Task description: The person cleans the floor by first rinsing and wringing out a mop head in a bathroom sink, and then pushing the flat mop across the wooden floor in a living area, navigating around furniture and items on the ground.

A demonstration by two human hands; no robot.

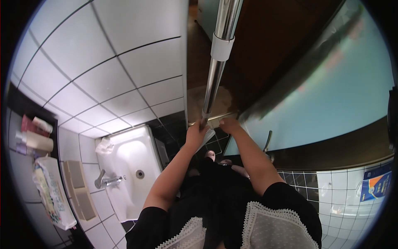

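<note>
A shiny metal pole (pixel 212 79) with a white collar (pixel 222 49) runs from the top edge down to my left hand (pixel 196 135). The fingers of that hand are closed around its lower end. My right hand (pixel 230 125) is a little to the right of the pole, its fingers curled in; what they hold, if anything, is hidden. Just below and between the hands is a pale, flat piece (pixel 206 139), partly covered by my left hand; I cannot tell whether it joins the pole.
On the left a white sink (pixel 132 199) with a chrome faucet (pixel 108 181) stands by the tiled wall (pixel 137 62). A shelf there carries bottles (pixel 37 141) and a wipes pack (pixel 52 191). A pale blue door (pixel 331 99) with a handle (pixel 268 141) stands at the right.
</note>
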